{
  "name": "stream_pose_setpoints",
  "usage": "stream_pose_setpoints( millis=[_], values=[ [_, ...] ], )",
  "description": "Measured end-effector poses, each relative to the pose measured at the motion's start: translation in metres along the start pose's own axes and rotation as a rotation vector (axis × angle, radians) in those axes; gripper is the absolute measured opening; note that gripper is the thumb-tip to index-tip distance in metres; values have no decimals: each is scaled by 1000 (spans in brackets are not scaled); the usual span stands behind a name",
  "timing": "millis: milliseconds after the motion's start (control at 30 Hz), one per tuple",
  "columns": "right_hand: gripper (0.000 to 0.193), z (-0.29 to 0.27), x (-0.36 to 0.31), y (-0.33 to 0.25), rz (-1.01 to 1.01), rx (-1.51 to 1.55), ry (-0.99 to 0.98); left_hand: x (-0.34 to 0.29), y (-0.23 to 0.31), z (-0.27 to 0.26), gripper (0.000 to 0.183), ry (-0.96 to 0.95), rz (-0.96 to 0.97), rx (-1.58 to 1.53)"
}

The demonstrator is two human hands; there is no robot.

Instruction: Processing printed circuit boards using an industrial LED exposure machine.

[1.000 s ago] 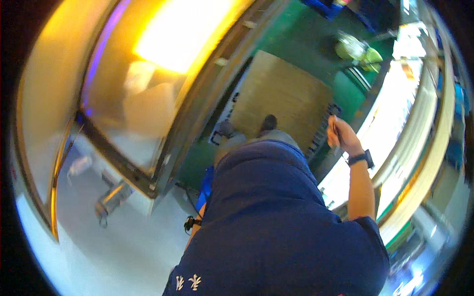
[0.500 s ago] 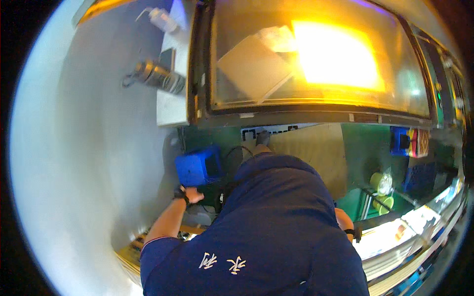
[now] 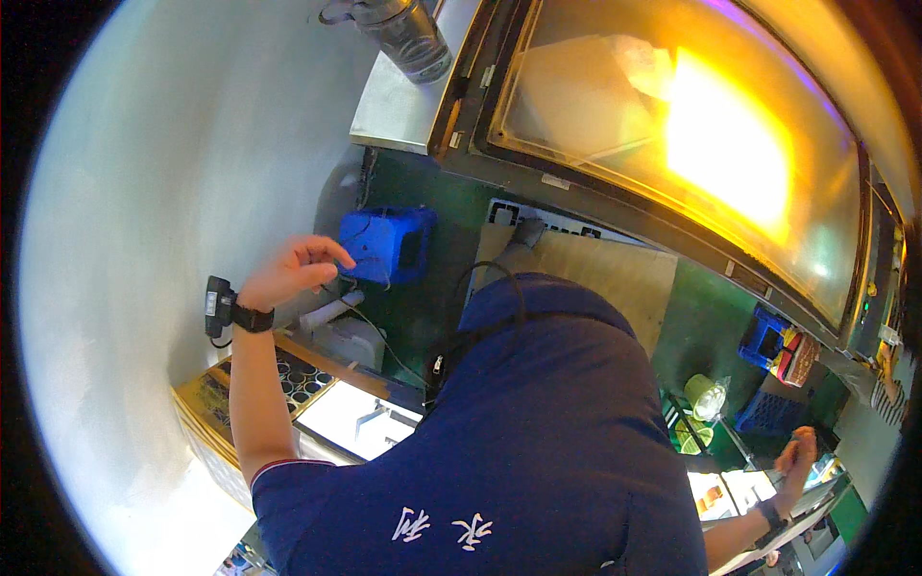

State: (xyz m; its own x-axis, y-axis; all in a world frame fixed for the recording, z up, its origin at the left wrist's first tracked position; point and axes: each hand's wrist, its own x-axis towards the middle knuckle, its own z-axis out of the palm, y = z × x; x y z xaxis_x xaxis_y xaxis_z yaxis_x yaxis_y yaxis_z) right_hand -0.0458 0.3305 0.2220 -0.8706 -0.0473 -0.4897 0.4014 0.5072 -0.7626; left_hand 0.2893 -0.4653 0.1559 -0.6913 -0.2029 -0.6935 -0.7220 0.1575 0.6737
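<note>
My left hand (image 3: 296,271) is raised beside the pale wall, its fingers loosely bent and apart, with nothing seen in it. In this view its fingertips come close to a blue plastic stool or box (image 3: 384,245) on the green floor; I cannot tell whether they touch. A black strap with a small box (image 3: 221,307) sits on that wrist. Out to the right, my right hand (image 3: 796,453) has slightly curled fingers with a gap at the thumb, and no held thing shows. A black band (image 3: 771,516) circles the right wrist.
A large glass-topped table (image 3: 586,182) with a bright yellow-lit area stands ahead. A clear bottle (image 3: 413,43) stands on a white ledge (image 3: 399,110). A lit panel (image 3: 360,420) lies below my left arm. Green bins (image 3: 704,389) and a blue basket (image 3: 768,411) stand right. A cable (image 3: 523,298) loops near my body.
My left hand has risen from below the blue stool or box toward the wall. My right hand has swung outward, away from my body. The whole view has turned.
</note>
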Motion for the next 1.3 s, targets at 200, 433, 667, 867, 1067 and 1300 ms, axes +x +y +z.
stream_pose_setpoints(
  millis=[200,433,667,867,1067,1300],
  values=[
    [38,44,11,-97,-450,130,-124,21,66,27,19,102,516,536],
    [55,204,33,-135,-523,-186,-639,70,140,107,15,60,1133,382],
    [67,439,50,-143,-704,-282,-983,72,172,157,15,-493,1278,-94],
    [30,470,59,-114,-866,-434,-1132,58,158,146,17,-532,1120,-105],
    [23,427,36,-160,-902,-493,-1177,50,105,146,24,-140,1090,-524],
    [17,434,32,-153,-1233,-796,-736,48,105,166,24,-204,1036,-401]
  ],
)
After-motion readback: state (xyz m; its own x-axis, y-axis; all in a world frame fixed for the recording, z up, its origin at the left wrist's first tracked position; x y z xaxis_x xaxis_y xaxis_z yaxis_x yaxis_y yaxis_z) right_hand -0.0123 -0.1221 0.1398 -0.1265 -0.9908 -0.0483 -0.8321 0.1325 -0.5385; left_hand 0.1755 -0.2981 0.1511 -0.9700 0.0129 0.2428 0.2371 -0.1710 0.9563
